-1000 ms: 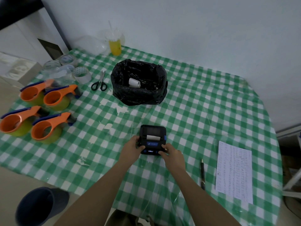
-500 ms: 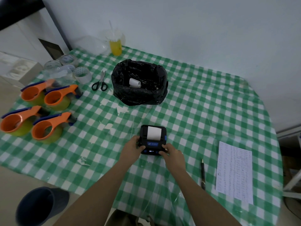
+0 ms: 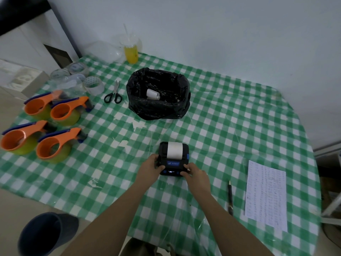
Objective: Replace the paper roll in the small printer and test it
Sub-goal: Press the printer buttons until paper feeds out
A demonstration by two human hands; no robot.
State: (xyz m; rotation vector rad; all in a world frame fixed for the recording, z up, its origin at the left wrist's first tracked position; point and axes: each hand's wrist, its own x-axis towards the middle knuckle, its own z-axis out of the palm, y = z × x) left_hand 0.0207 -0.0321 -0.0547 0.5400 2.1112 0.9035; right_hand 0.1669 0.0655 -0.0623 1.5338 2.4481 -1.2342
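Observation:
A small black printer [image 3: 173, 164] with a blue label lies on the green checked tablecloth [image 3: 230, 130] in front of me. A strip of blank white paper [image 3: 175, 149] sticks out of its slot and lies over its far half. My left hand [image 3: 149, 166] grips the printer's left side. My right hand [image 3: 197, 177] holds its near right corner, with a fingertip on the lit front panel. A used white paper roll [image 3: 152, 94] lies inside the black bin bag [image 3: 158, 93] behind the printer.
Several orange tape dispensers [image 3: 55, 145] sit at the left, with tape rolls [image 3: 93, 85] and scissors [image 3: 113, 93] behind them. A yellow drink cup [image 3: 131, 52] stands by the wall. A pen [image 3: 230, 197] and a printed sheet [image 3: 265, 194] lie at the right. A dark bin [image 3: 44, 235] stands on the floor.
The white paper strip has fed out of the printer and grown longer over the second. Both hands have stayed on the printer.

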